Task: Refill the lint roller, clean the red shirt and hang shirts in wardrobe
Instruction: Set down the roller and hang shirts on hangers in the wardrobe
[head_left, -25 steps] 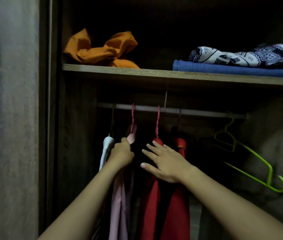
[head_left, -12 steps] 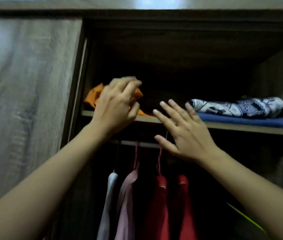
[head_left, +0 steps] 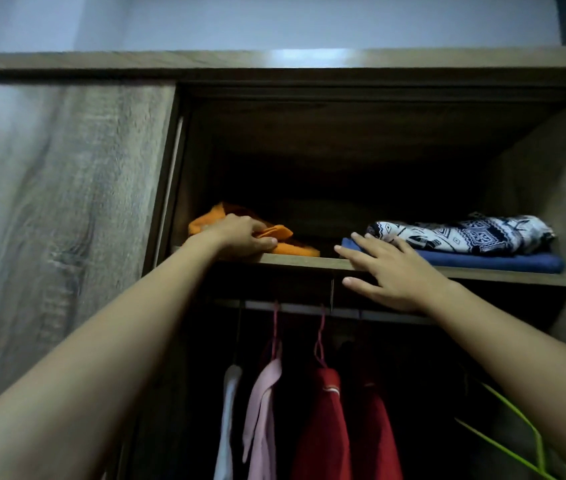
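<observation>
Both hands are up at the wardrobe shelf (head_left: 302, 262): my left hand (head_left: 240, 237) closes on the crumpled orange garment (head_left: 274, 237) at the far left, my right hand (head_left: 389, 271) lies wide and empty beside the folded blue cloth (head_left: 489, 263). Red shirt (head_left: 323, 424) hangs below on the rail (head_left: 295, 308). I'd gather the orange bundle fully, then draw it out level over the edge.

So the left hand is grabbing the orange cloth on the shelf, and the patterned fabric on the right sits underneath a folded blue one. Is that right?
Not quite. The head view shows the patterned fabric lying on top of the folded blue one, not underneath it. The rest holds: the left hand is on the orange cloth on the shelf, fingers closed around it.
</observation>
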